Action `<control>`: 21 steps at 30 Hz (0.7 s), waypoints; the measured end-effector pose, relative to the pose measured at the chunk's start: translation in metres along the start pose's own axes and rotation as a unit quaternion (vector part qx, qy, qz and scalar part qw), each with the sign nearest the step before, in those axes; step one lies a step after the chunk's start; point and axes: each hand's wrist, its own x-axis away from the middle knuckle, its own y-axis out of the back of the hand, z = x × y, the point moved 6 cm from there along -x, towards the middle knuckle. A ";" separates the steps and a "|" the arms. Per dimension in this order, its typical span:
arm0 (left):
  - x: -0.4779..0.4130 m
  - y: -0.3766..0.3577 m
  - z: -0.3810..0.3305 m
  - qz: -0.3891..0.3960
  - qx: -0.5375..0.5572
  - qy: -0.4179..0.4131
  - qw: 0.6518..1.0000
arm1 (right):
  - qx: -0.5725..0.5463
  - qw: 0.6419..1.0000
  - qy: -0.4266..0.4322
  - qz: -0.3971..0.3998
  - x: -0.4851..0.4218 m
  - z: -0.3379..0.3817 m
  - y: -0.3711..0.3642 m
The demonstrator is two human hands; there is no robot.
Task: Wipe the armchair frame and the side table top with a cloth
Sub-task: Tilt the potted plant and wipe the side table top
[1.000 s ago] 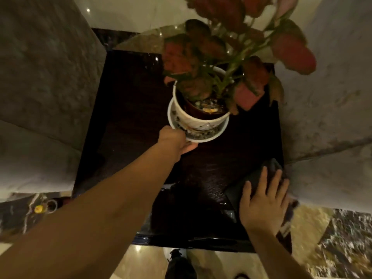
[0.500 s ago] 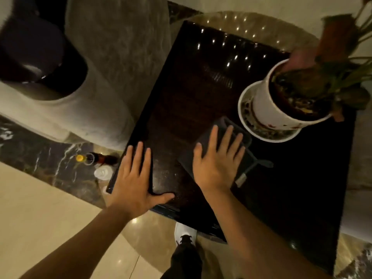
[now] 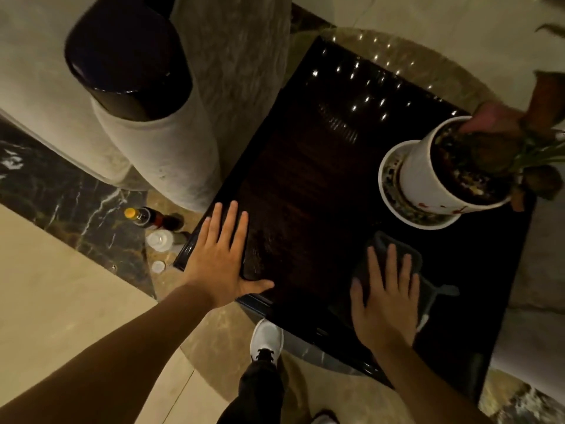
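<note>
Only one view to go on here, the head cam looking straight down, so everything below is taken from that.

The dark grey cloth [image 3: 382, 244] is laid flat on the side table top [image 3: 321, 185], toward the near right part of it and just in front of the saucer [image 3: 394, 206] under the white plant pot [image 3: 425, 179]. It's pinned down by the right hand [image 3: 385, 304], with the fingers held straight and spread over it, so it's pressed rather than gripped. The left hand [image 3: 220, 258] is planted flat on the near left corner of the table, fingers straight and thumb out along the front edge. Nothing is held in it and it looks to be used as a brace.

As for progress, the table-top part looks to be what's being worked on right now. Ceiling lights are reflected in the far half of the top, but how much has actually been wiped can't be told from the gloss alone. The patch under the pot and saucer is covered, so it probably needs the pot shifted.

The armchair [image 3: 171, 142] sits just left of the table, with its dark glossy frame piece [image 3: 128, 56] well away from the cloth. Whether that's been done can't be judged. A bottle [image 3: 149, 218] is parked on the floor by the table corner.
</note>
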 end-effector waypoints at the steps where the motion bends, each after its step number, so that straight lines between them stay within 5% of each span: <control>1: 0.000 0.000 0.001 0.003 -0.002 0.002 1.000 | -0.039 0.995 -0.093 -0.012 -0.005 0.012 0.003; 4: -0.001 -0.001 0.002 -0.002 0.005 -0.001 1.000 | -0.161 0.956 -0.243 -0.017 -0.041 0.075 0.018; 8: -0.002 -0.004 0.003 -0.021 0.013 -0.010 1.000 | -0.092 0.992 0.048 -0.069 -0.070 0.167 0.031; 11: -0.001 -0.007 0.004 -0.008 0.014 -0.010 1.000 | -0.020 0.962 0.265 -0.057 -0.069 0.170 0.027; 14: 0.000 -0.005 0.002 0.021 0.006 0.003 1.000 | 0.056 0.918 0.390 -0.045 -0.075 0.122 0.024; 18: 0.003 0.003 -0.014 0.042 0.022 0.020 0.999 | 0.047 0.951 0.305 -0.022 -0.091 0.076 0.026; 21: 0.011 0.012 -0.052 -0.017 0.076 0.031 0.996 | 0.032 0.970 0.240 -0.015 -0.110 0.096 0.032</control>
